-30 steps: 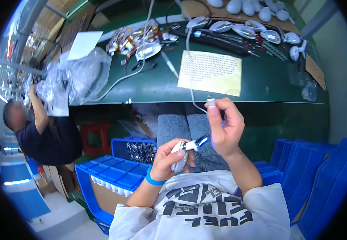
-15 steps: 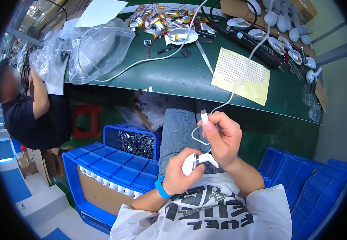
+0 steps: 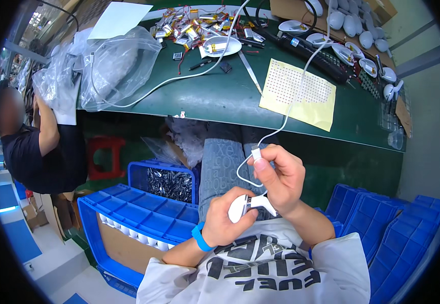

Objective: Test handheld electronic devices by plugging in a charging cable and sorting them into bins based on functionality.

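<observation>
**Device (image 3: 237, 209) in left hand (image 3: 221, 221), plug (image 3: 256, 153) in right hand (image 3: 285, 178)**

Device: white, rounded body with an angled white neck, above the lap (image 3: 221, 169), short of the bench (image 3: 205, 96) edge. Left hand grasping it, fingers curled round the far side of the body, thumb on the near side. Neck points toward the heel of the right hand; contact between them cannot be told.

Right hand: plug pinched between thumb and index finger, metal tip pointing up toward the bench. Plug and device apart. White cable (image 3: 303, 76) loops beside the right hand, then runs up across the yellow sheet (image 3: 301, 99) on the bench.

Bench, left to right: clear bag (image 3: 123, 68) with a second cable (image 3: 151, 97) lying over it; heap of batteries (image 3: 192, 31), flat, silver and yellow, with red wires; a white shell (image 3: 222, 46) at the near edge of the heap; slim tool (image 3: 250, 74), one end close to the sheet; long black tool (image 3: 314, 58); more white shells (image 3: 342, 53) beyond and beside it.

Below bench: blue bin (image 3: 167, 164) of dark small parts, larger blue crate (image 3: 134, 202) nearer, blue crates (image 3: 372, 218) at right. Co-worker (image 3: 45, 157) at far left, beside a red stool (image 3: 103, 158).
</observation>
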